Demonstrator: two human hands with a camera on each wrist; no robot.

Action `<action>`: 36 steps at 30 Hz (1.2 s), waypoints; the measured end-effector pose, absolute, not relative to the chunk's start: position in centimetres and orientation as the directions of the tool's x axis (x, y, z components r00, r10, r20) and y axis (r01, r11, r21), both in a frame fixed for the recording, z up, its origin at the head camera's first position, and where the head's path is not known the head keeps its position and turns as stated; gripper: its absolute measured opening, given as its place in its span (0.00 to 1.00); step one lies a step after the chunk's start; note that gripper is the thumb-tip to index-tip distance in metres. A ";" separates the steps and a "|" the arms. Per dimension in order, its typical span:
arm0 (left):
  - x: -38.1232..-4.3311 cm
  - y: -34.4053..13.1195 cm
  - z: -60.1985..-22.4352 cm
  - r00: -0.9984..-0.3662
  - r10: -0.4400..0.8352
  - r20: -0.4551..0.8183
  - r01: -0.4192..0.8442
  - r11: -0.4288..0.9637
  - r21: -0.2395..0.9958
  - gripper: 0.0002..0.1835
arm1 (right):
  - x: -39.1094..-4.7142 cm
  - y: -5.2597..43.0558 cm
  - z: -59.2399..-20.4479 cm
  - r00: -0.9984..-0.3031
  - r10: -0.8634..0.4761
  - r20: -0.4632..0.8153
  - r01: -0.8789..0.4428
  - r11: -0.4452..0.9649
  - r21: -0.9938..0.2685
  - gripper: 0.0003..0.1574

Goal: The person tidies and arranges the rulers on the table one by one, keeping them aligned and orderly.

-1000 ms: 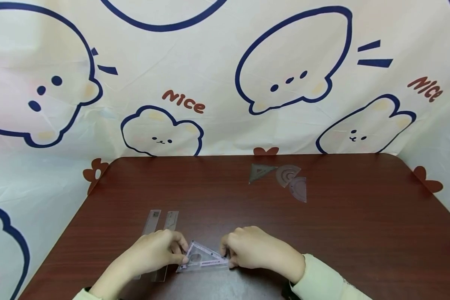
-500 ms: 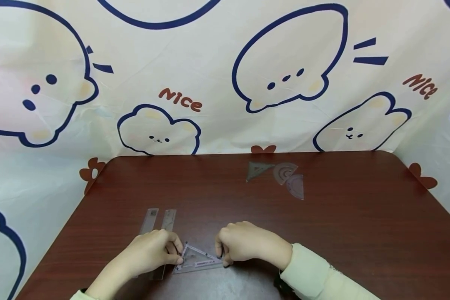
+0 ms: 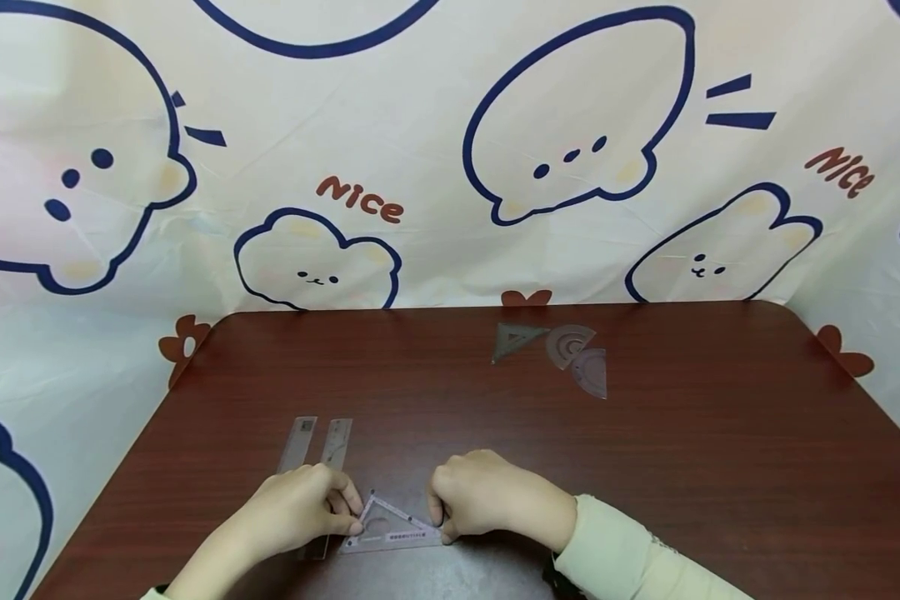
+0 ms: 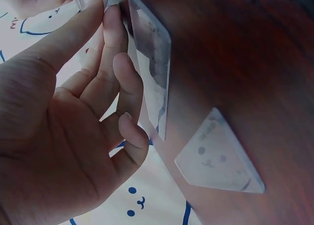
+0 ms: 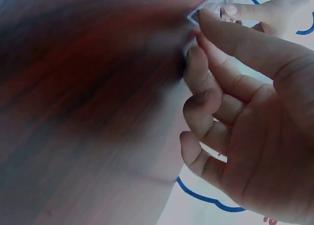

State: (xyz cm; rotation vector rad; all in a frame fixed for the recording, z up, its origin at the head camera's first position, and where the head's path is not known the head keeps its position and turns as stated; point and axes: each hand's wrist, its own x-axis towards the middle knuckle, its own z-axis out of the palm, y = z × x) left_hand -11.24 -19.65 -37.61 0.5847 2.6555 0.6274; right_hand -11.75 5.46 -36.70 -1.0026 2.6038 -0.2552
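Observation:
Between the hands is a clear triangular set square (image 3: 407,538) with a printed strip along its long side. My left hand (image 3: 297,506) pinches its left corner between thumb and fingertips. At the right corner, my right hand (image 3: 498,493) pinches it the same way; in the right wrist view that tip of the set square (image 5: 194,17) shows by the thumb. Whether it touches the table is hard to tell. Two clear straight rulers, a left one (image 3: 298,442) and a right one (image 3: 337,443), lie side by side, partly hidden under my left hand.
The brown table (image 3: 682,433) carries a greenish set square (image 3: 513,340) near its back edge. Two clear protractors lie beside it, one upper (image 3: 568,345) and one lower (image 3: 592,372). A patterned white cloth (image 3: 435,250) stands behind and along the sides.
Both hands have shifted slightly toward the near edge and to the left, with the set square between them. The head view has also shifted a little. The rulers and protractors stay put.

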 end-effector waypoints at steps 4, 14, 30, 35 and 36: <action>-11.2 -19.7 -37.7 -0.861 0.453 -0.231 0.305 0.824 0.478 0.07 | -11.5 5.3 -36.7 -0.706 -0.667 -0.238 -0.616 0.744 -0.259 0.13; -11.1 -19.6 -37.9 -0.877 0.428 -0.220 0.288 0.833 0.471 0.08 | -11.1 5.1 -37.0 -0.726 -0.651 -0.220 -0.597 0.756 -0.269 0.15; -11.2 -19.5 -38.2 -0.883 0.424 -0.199 0.304 0.841 0.447 0.13 | -10.9 5.2 -37.0 -0.731 -0.647 -0.217 -0.598 0.760 -0.253 0.16; -11.2 -19.4 -38.1 -0.886 0.418 -0.199 0.306 0.852 0.425 0.13 | -11.0 5.3 -37.1 -0.730 -0.649 -0.212 -0.600 0.758 -0.256 0.16; -11.2 -19.4 -38.0 -0.888 0.416 -0.197 0.308 0.855 0.418 0.12 | -11.0 5.3 -37.0 -0.731 -0.650 -0.210 -0.599 0.758 -0.259 0.16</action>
